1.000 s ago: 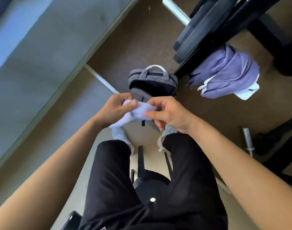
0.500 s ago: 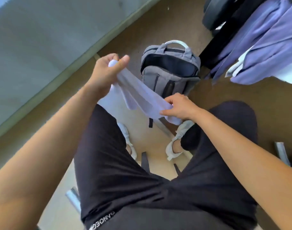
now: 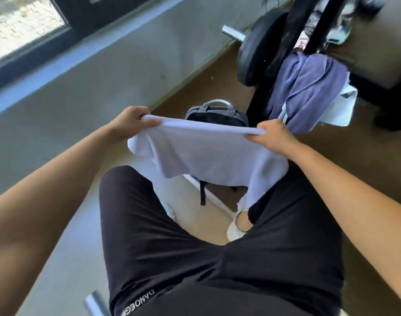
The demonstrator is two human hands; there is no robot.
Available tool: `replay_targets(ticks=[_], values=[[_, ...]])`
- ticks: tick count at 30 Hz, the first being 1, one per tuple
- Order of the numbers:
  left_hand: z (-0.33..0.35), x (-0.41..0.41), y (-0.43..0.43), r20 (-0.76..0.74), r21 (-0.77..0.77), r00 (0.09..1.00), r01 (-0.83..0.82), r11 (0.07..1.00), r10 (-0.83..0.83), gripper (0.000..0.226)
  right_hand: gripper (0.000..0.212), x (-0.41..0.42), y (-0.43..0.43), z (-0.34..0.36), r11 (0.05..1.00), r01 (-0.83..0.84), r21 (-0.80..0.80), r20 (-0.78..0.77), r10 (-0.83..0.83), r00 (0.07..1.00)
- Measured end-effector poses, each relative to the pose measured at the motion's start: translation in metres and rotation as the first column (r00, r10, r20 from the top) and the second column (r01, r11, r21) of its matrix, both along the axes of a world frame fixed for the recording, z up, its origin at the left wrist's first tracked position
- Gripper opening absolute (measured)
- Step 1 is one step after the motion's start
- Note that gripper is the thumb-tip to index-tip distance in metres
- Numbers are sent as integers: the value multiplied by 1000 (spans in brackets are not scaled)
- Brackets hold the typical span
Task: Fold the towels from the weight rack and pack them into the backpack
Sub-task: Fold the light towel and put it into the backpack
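A white towel (image 3: pixel 204 151) is stretched out in front of me above my knees. My left hand (image 3: pixel 131 120) pinches its top left corner and my right hand (image 3: pixel 272 135) grips the top right corner, so the top edge runs taut between them. The rest of the cloth hangs down loosely. Behind the towel a grey backpack (image 3: pixel 217 111) stands on the floor with its main compartment unzipped; its lower part is hidden by the cloth. A purple towel (image 3: pixel 308 87) and a white one (image 3: pixel 343 108) hang on the black weight rack (image 3: pixel 283 42) at the upper right.
A black weight plate (image 3: pixel 251 53) on a steel bar sits on the rack beside the hanging towels. I sit with legs in black shorts (image 3: pixel 217 247) and white shoes (image 3: pixel 234 229) on the floor. A grey wall (image 3: pixel 81 87) with a window runs along the left.
The towel went from a small bundle between both hands to fully spread out. My hands moved apart and now hold its two top corners. The view tilted upward toward the rack.
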State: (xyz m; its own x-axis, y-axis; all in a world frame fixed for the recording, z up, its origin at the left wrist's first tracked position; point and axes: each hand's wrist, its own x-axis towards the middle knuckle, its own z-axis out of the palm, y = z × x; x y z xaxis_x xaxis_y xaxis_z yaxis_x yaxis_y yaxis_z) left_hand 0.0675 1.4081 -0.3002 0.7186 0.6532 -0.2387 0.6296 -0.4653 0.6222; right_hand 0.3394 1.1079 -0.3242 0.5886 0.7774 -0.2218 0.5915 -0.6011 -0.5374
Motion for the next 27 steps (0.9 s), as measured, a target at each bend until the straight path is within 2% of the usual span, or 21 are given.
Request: replay_targets(ticks=[1, 3, 5, 7, 9, 12, 14, 15, 17, 19, 20, 22, 25, 27], values=[[-2, 0, 1, -3, 95, 1000, -23, 995, 23, 54, 54, 3, -2, 3, 1000, 1, 10, -32, -1, 999], [-5, 1, 2, 25, 179, 993, -119, 977, 117, 56, 49, 5, -6, 7, 993, 86, 77, -232, -66, 970], [-6, 3, -1, 20, 214, 979, -201, 956, 201, 54, 42, 5, -7, 8, 955, 251, 159, -510, -138, 849], [-11, 1, -5, -20, 235, 962, -262, 936, 274, 48, 33, 5, -6, 6, 896, 402, 191, -632, -202, 748], [-15, -2, -8, -39, 216, 936, -335, 917, 351, 39, 34, 11, -3, 2, 879, 419, 228, -557, -236, 796], [-23, -4, -10, -34, 181, 900, -422, 888, 435, 34, 40, 20, -1, -1, 933, 278, 228, -302, -204, 931], [-24, -3, -12, -14, 111, 868, -492, 863, 496, 38, 45, 25, 2, -1, 964, 228, 136, -69, -220, 973], [-24, -1, -12, 1, 51, 847, -531, 846, 532, 41, 48, 28, 6, -5, 968, 243, 66, -6, -243, 970], [-22, 7, -13, 24, -106, 803, -590, 800, 596, 42, 52, 25, 13, -4, 939, 342, -29, -5, -342, 940], [-16, 20, -19, 32, -297, 794, -573, 764, 607, 32, 46, 16, 22, -6, 877, 481, 0, -241, -467, 851], [-14, 27, -25, 26, -382, 809, -535, 754, 587, 33, 43, 10, 26, -10, 838, 545, 22, -394, -494, 775], [-9, 43, -46, 25, -500, 843, -454, 737, 537, 37, 41, -7, 34, -10, 810, 586, 20, -601, -459, 655], [-11, 60, -83, 61, -618, 862, -364, 697, 504, 35, 36, -30, 43, -14, 790, 610, 63, -708, -396, 585], [-19, 65, -107, 92, -670, 866, -311, 674, 491, 36, 45, -42, 44, -18, 794, 602, 85, -734, -359, 577]])
